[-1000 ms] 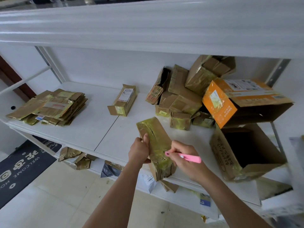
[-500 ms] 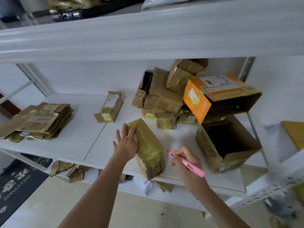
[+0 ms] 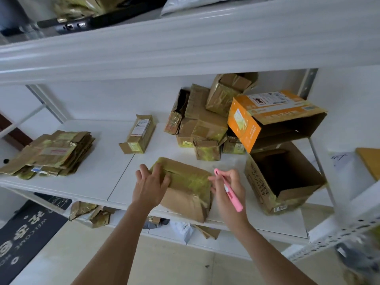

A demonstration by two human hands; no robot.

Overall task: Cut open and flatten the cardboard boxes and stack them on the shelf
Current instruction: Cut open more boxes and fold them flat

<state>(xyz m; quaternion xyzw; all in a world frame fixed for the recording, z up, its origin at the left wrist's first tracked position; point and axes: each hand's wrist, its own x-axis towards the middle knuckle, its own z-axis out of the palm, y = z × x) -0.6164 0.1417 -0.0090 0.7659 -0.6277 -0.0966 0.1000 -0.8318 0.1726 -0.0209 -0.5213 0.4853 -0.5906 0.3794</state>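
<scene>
A brown cardboard box (image 3: pixel 188 190) wrapped in yellowish tape lies tilted on the white shelf (image 3: pixel 98 173), its near end over the front edge. My left hand (image 3: pixel 151 183) presses on the box's left side, fingers spread over its top. My right hand (image 3: pixel 228 187) grips a pink cutter (image 3: pixel 229 191) and touches the box's right edge. A stack of flattened boxes (image 3: pixel 49 153) lies at the shelf's left end.
A small labelled box (image 3: pixel 138 133) lies mid-shelf. Behind it a pile of taped boxes (image 3: pixel 202 122) leans on the back wall, with an orange box (image 3: pixel 269 118) above a large open box (image 3: pixel 281 177) at right. A shelf board (image 3: pixel 185 48) hangs overhead. Cardboard scraps (image 3: pixel 90 212) lie on the lower shelf.
The box has gone from standing upright in my left hand's grip to lying flatter on the shelf. My left hand now presses on it, and my right hand came in against its right edge.
</scene>
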